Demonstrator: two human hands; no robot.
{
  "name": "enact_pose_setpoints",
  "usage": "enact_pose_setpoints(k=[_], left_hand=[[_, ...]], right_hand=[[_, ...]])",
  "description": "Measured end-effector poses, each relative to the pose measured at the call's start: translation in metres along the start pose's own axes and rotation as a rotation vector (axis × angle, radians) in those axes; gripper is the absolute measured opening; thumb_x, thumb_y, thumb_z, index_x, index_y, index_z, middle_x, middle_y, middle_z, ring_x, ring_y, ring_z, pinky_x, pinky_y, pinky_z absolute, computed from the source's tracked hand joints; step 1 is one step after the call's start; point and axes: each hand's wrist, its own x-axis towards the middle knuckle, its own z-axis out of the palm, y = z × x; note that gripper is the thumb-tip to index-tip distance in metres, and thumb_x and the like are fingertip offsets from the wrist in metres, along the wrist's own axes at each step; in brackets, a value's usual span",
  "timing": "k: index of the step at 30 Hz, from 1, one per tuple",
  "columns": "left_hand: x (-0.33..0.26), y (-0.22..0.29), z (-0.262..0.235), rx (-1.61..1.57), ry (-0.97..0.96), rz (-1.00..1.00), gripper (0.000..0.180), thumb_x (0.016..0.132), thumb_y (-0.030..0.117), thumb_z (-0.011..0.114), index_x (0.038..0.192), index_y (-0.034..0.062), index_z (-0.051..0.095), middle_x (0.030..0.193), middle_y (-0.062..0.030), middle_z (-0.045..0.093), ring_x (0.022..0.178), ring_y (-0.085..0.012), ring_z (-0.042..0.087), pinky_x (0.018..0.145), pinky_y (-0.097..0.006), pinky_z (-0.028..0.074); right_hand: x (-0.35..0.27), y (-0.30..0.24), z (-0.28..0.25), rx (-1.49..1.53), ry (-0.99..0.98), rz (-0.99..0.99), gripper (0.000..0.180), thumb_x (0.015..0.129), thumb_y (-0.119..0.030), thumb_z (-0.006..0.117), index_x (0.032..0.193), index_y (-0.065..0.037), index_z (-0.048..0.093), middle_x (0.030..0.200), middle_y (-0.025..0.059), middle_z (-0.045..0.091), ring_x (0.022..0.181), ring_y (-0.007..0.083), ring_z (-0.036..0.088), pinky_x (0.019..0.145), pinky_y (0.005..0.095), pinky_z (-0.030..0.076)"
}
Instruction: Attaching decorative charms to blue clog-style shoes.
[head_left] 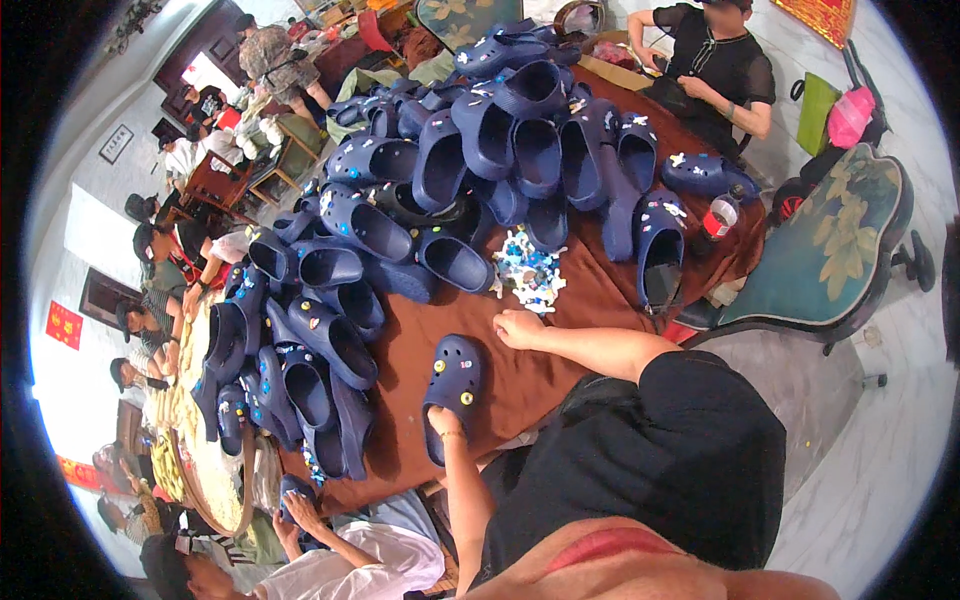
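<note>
I judge this job to be somewhere in the middle, with no end in view. The work in hand is dressing clogs with small charms, and the navy blue foam clog (452, 385) being worked on lies alone on the brown tablecloth (560, 390), just left of the frame's centre. It already carries a few small charms, at least two of them yellow, so I read it as partly decorated rather than finished.

The left hand (445, 422) is closed around the heel end of that clog, holding it flat on the cloth. The right hand (518, 328) is curled into a loose fist resting on the cloth just above and to the right of the clog. I cannot tell whether it has a charm pinched inside.

Just above that fist sits the small heap of white and blue plastic charms (528, 270), and plenty are left in it. Beyond it, filling the upper middle and left of the frame, is the big pile of navy blue clogs (440, 180). Several show bright dots of decoration. Others look plain from here, though many are too small or turned away for me to sort done from undone.

At the bottom left, another person's hands (298, 508) are on a clog of their own. A seated person in a black top (715, 60) works at the top right, near a red and white can (720, 215).
</note>
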Motion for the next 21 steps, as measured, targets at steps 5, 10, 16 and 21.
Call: enact_pose_setpoints(k=[5,10,16,21], left_hand=[[0.004,-0.006,0.009,-0.011,-0.027,-0.024,0.031,0.08,0.016,0.055,0.097,-0.0096,0.057,0.093,-0.0136,0.062,0.079,-0.0184,0.058,0.071,-0.03,0.045],[0.032,-0.091,-0.01,0.484,0.068,0.343,0.024,0.07,-0.003,0.044,0.09,-0.0112,0.055,0.089,-0.022,0.06,0.086,-0.0305,0.058,0.08,-0.038,0.043],[0.006,0.015,0.012,0.315,0.071,-0.025,0.022,0.064,0.001,0.047,0.081,-0.0103,0.057,0.087,-0.0272,0.058,0.086,-0.0376,0.057,0.078,-0.039,0.043],[0.003,0.006,0.004,0.184,0.116,-0.011,0.024,0.071,0.01,0.051,0.083,-0.0092,0.059,0.085,-0.0282,0.058,0.085,-0.0372,0.058,0.074,-0.038,0.044]], right_hand=[[-0.003,0.007,0.003,-0.025,-0.005,0.016,0.012,0.076,-0.02,0.05,0.079,-0.01,0.054,0.078,0.0112,0.055,0.073,0.0303,0.057,0.061,0.0431,0.046],[0.012,0.002,0.015,0.071,0.035,-0.139,0.014,0.072,-0.016,0.049,0.072,-0.007,0.06,0.07,0.017,0.058,0.068,0.0336,0.057,0.06,0.0448,0.046],[0.023,0.025,0.001,0.375,-0.075,0.138,0.016,0.075,-0.014,0.058,0.086,-0.003,0.061,0.078,0.0081,0.063,0.073,0.0152,0.058,0.067,0.0298,0.046],[0.03,-0.01,0.004,0.507,-0.202,0.136,0.016,0.077,-0.015,0.059,0.088,-0.004,0.061,0.07,0.0004,0.058,0.055,0.0074,0.05,0.05,0.0225,0.041]])
